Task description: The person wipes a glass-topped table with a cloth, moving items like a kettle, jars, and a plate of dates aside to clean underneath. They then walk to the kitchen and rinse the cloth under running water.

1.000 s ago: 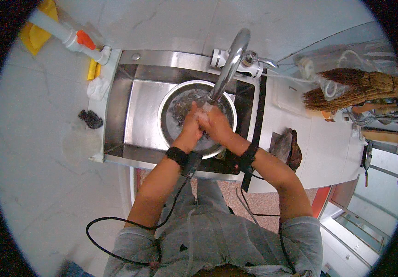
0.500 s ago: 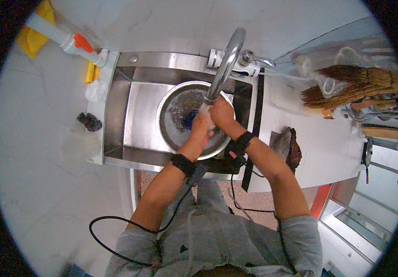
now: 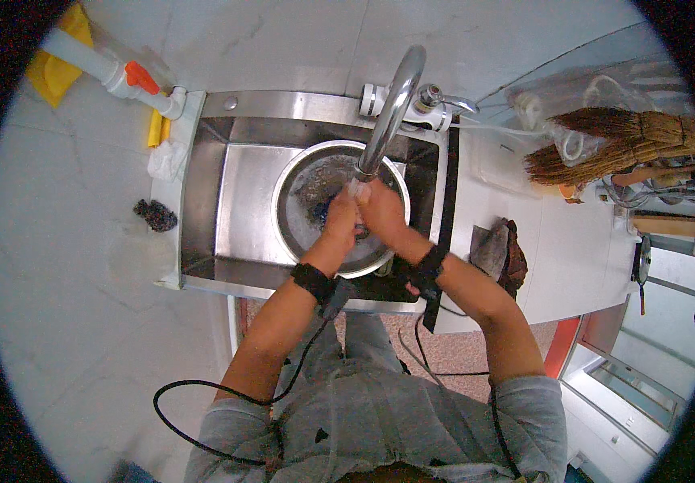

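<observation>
My left hand [image 3: 342, 220] and my right hand [image 3: 384, 213] are pressed together under the spout of a curved chrome faucet [image 3: 394, 109]. Both have curled fingers, closed on something I cannot make out, since the hands and running water hide it. Below them a round metal basin [image 3: 279, 221] holds cloudy, foamy water. A dark blue patch [image 3: 322, 212] shows beside my left fingers; its kind is unclear. The basin stands in a stainless steel sink [image 3: 244, 189], toward its right side.
Black straps with cables circle both wrists. On the right counter [image 3: 561, 282] lie grey and brown cloths [image 3: 499, 256], with straw brushes [image 3: 621, 149] farther back. A dark scrubber [image 3: 156, 215] sits on the left ledge, near a white pipe with a red valve handle [image 3: 141, 78].
My two hands have shifted slightly against each other under the spout, the right one a little lower and to the left. The basin stays in place.
</observation>
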Demonstrator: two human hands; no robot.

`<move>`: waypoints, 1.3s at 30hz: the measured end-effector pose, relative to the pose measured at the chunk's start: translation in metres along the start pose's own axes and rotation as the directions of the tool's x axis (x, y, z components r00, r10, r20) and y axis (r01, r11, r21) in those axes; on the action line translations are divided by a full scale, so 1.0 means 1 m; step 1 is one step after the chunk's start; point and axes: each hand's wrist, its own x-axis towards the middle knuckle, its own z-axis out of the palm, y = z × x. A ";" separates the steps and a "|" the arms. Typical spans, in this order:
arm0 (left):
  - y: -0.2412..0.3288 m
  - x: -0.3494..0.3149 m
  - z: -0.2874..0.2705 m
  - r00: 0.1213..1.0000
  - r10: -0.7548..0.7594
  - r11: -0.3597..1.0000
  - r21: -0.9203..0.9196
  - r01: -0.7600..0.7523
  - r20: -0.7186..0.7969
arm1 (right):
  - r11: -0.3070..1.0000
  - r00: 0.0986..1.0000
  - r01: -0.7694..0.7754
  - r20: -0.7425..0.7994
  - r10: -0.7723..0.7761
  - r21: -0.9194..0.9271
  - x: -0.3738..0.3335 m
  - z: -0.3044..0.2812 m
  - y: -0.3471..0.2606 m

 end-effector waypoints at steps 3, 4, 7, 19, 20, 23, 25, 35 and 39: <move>0.005 -0.004 0.000 0.994 -0.019 0.991 -0.133 0.032 0.105 | 1.000 0.974 -0.019 0.227 0.024 -0.022 -0.008 0.004 -0.003; 0.008 -0.006 0.000 0.997 -0.035 0.989 -0.141 0.044 0.071 | 0.999 0.990 -0.010 0.140 0.017 -0.053 -0.008 0.007 -0.001; 0.008 -0.016 0.006 1.000 0.020 0.999 0.029 -0.020 0.005 | 0.987 0.991 0.079 -0.096 -0.093 -0.143 0.010 0.011 0.017; 0.002 0.014 -0.051 0.950 0.246 0.969 -0.048 -0.241 0.192 | 0.084 0.874 -0.475 0.458 0.164 0.876 0.030 -0.032 0.083; 0.001 0.013 -0.050 0.939 0.263 0.964 -0.100 -0.246 0.220 | 0.182 0.886 -0.463 0.445 0.132 0.867 0.030 -0.034 0.082; 0.003 0.009 -0.042 0.945 0.224 0.961 -0.216 -0.173 0.240 | 0.612 0.932 -0.313 0.360 0.049 0.726 0.024 -0.032 0.075; 0.005 0.007 -0.037 0.951 0.174 0.952 -0.289 -0.095 0.258 | 0.893 0.920 0.033 0.335 -0.202 0.450 0.019 -0.032 0.070; -0.001 0.011 -0.054 0.943 0.167 0.978 -0.172 -0.121 0.288 | 0.448 0.907 -0.377 0.421 0.001 0.811 0.013 -0.040 0.073; 0.001 0.009 -0.047 0.975 -0.012 0.963 -0.261 0.071 0.221 | 0.492 0.870 -0.387 0.485 -0.084 0.779 0.010 -0.040 0.071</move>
